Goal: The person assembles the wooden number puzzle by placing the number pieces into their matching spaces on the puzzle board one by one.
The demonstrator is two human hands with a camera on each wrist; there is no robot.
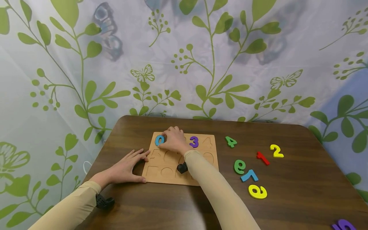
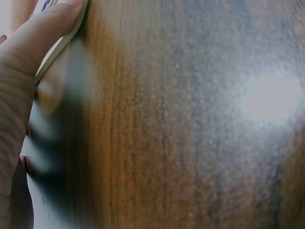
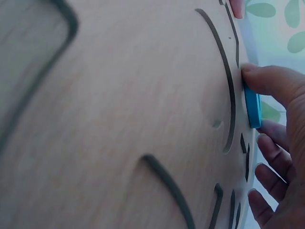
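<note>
A wooden number board with cut-out recesses lies on the table. At its upper left is a blue number 0, standing a little above the board's surface in the right wrist view. My right hand holds this blue 0 with the thumb on it and the fingers bent around its far side. A purple number 3 sits in the top row, right of that hand. With fingers spread, my left hand rests along the board's left edge, thumb at the lower left corner.
Right of the board lie loose numbers: a green 4, red 1, yellow 2, blue 7, green and yellow rounded digits. A purple piece is cut off at lower right. A patterned curtain hangs behind.
</note>
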